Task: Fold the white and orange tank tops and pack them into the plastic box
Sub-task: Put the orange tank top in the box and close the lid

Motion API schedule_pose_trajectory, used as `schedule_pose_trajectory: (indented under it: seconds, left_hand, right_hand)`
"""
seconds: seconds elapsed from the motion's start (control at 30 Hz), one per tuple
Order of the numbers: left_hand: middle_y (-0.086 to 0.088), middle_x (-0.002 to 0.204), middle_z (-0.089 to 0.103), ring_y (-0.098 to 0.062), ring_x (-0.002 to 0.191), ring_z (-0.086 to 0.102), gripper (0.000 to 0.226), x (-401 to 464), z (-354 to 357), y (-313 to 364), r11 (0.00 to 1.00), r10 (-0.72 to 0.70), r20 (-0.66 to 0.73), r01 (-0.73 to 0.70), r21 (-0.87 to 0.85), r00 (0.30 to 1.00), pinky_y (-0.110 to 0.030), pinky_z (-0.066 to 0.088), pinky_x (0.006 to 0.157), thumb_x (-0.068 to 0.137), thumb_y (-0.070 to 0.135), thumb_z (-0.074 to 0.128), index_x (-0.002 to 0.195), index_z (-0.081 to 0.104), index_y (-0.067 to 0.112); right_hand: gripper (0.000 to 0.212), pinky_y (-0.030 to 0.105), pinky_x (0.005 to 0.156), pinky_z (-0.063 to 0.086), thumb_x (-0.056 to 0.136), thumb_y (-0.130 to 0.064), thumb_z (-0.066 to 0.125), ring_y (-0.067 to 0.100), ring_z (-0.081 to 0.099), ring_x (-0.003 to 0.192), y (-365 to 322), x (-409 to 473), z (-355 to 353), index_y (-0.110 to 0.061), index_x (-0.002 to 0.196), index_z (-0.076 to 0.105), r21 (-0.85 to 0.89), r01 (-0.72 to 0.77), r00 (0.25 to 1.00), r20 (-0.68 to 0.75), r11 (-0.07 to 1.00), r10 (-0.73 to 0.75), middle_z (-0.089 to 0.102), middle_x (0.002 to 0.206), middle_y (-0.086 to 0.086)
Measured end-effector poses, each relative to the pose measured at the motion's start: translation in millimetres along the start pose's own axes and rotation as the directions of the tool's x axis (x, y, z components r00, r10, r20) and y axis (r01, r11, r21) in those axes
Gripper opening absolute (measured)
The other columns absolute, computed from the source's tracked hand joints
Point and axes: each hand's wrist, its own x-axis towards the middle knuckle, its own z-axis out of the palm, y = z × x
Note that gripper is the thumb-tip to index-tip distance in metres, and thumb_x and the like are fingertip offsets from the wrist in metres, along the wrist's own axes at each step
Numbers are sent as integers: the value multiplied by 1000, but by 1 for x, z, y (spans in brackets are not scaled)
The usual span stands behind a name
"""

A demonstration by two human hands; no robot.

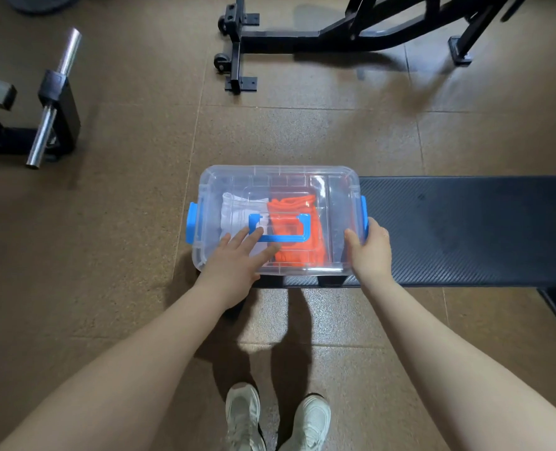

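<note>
The folded white tank top [237, 214] and folded orange tank top [297, 219] lie side by side inside the clear plastic box with blue latches [338, 203], lid on, at the end of a black padded bench [465, 229]. The left hand [237, 258] presses flat, fingers straight, on the lid by its blue handle [283, 237]. The right hand [372, 247] grips the box's right end beside the latch.

The floor [123, 255] was brown speckled rubber tile with thin seams crossing it. A black padded bench [465, 229] ran from the centre out toward three o'clock, its textured top catching soft light. At ten o'clock a black rack foot [60, 105] held a chrome bar [53, 102] slanting upward. Toward twelve and one o'clock stood a black steel machine frame [319, 37] with small wheels [219, 61] on its near end. Soft shadows fell on the tiles beneath the bench.
</note>
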Motion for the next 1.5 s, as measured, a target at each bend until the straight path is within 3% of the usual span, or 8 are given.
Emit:
schedule_pose_trajectory:
  seconds: [0.13,0.23,0.43,0.67,1.03,1.2,1.3,1.5]
  left_hand:
    - [-3,159,-8,-24,146,-9,63,3,-2,-3,1000,-2,-29,1,-10,1000,-41,-4,117,98,22,39,147,3,39]
    - [-3,159,-5,-25,146,-7,58,1,-2,1,997,38,-27,-39,-62,999,-42,-4,117,96,41,38,147,10,35]
    - [-20,134,48,-37,125,45,41,9,-4,-26,790,-421,-456,70,-609,784,-48,37,104,90,26,46,124,53,3]
    - [-8,111,58,-26,96,57,49,26,-1,-60,30,-765,197,340,-940,613,-34,45,79,80,37,68,114,50,7]
    - [-2,63,49,-23,65,49,37,21,-3,-61,521,-741,-153,416,-745,654,-27,25,47,96,35,43,65,45,15]
    - [-13,138,48,-34,124,47,53,12,6,-42,323,-722,12,353,-878,692,-43,41,95,97,36,40,144,28,16]
    - [-6,139,46,-28,124,48,55,-4,22,-30,217,-705,6,223,-950,709,-41,41,96,97,36,39,147,18,23]
    - [-3,143,43,-25,128,44,51,-2,25,-26,157,-720,22,193,-969,694,-43,37,103,100,33,33,148,17,29]
  right_hand:
    - [23,31,76,37,94,-16,45,32,52,99,-7,1,4,-2,111,51,-93,4,998,-69,996,-10,55,112,20]
    - [39,44,106,33,91,-8,45,37,42,125,-10,-7,9,0,129,42,-332,107,981,-120,937,-155,48,133,21]
    - [69,41,116,-5,94,-37,46,26,-3,147,-40,-37,36,-21,150,10,-483,565,825,355,669,-440,0,159,6]
    - [88,48,113,-14,87,-66,35,27,-22,143,-43,-25,56,-26,148,-14,-543,489,832,525,683,-178,-22,156,-3]
    - [86,49,113,-14,87,-66,30,27,-22,143,-50,-20,59,-25,148,-14,-556,501,827,532,663,-179,-21,157,-1]
    - [63,47,115,-2,91,-47,37,28,7,146,-32,-27,44,-19,147,26,-457,493,869,210,741,-448,14,158,6]
    - [59,50,114,9,89,-33,40,33,20,141,-5,-30,24,-9,142,33,-408,146,961,-159,901,-228,25,153,14]
    - [36,30,64,37,98,-24,37,24,54,75,4,-25,9,-8,129,40,50,-18,1000,-17,999,19,58,92,8]
